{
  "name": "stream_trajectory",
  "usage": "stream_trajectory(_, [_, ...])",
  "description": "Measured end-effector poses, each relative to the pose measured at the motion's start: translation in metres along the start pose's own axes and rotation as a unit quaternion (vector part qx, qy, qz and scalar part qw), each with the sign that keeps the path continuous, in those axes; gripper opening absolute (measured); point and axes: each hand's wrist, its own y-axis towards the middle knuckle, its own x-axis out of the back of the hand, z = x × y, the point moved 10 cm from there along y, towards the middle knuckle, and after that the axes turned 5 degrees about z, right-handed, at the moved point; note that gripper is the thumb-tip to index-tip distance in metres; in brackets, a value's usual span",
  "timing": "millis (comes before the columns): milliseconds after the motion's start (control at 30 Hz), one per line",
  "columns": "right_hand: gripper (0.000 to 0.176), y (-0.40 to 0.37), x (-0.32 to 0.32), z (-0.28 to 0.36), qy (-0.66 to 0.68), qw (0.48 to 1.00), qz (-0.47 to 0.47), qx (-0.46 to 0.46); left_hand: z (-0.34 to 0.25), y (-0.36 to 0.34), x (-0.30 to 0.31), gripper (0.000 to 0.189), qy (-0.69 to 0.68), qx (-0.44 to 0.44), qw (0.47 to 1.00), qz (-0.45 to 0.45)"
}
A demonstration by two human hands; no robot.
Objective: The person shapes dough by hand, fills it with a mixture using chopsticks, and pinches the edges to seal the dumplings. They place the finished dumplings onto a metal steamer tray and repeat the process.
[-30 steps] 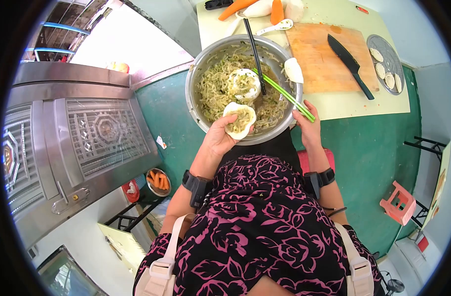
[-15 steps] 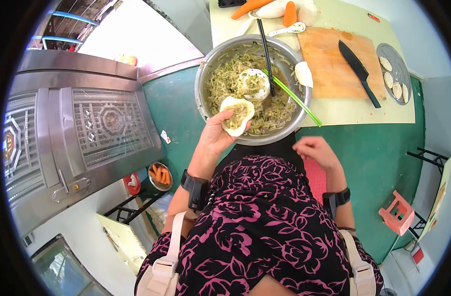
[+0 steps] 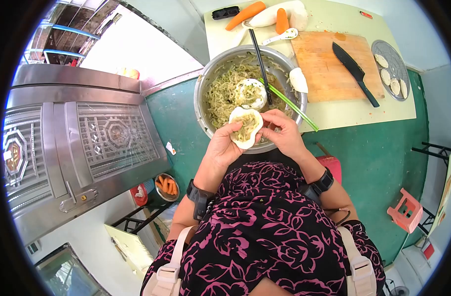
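A round dumpling wrapper (image 3: 257, 120) with shredded filling in its middle lies across the fingers of my left hand (image 3: 224, 147), which is closed around its lower left side. My right hand (image 3: 284, 134) pinches the wrapper's right edge between thumb and fingers. The wrapper is still unfolded. Just beyond it stands a large metal basin (image 3: 202, 101) of shredded greenish filling (image 3: 220, 89). A white round thing smeared with filling (image 3: 251, 93) sits in it. Black chopsticks (image 3: 259, 56) and green chopsticks (image 3: 299, 112) lean on the rim, near a white piece (image 3: 298, 80).
On the table (image 3: 334, 111) are a cutting board (image 3: 312, 64) with a black knife (image 3: 355, 71), a round metal tray (image 3: 391, 52) holding several dumplings, a white spoon (image 3: 282, 37), carrots (image 3: 245, 16) and a white radish (image 3: 275, 15). A pink stool (image 3: 405, 211) stands right.
My right hand has come in from the right and taken the wrapper's edge. My left hand has shifted slightly right and down with the wrapper. The camera view has shifted slightly.
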Motion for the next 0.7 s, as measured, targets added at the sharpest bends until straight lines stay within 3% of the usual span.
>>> stream_trajectory(267, [0.031,-0.0039,0.0034,0.0068,-0.043,0.999,0.007,-0.002,-0.0015,0.0022,0.0039,0.037,0.090,-0.017,0.996,-0.011])
stream_trajectory(700, [0.025,-0.0089,0.0051,0.0033,-0.072,0.997,-0.010,0.005,0.0022,0.0030,0.0108,0.036,0.107,-0.009,0.994,-0.014])
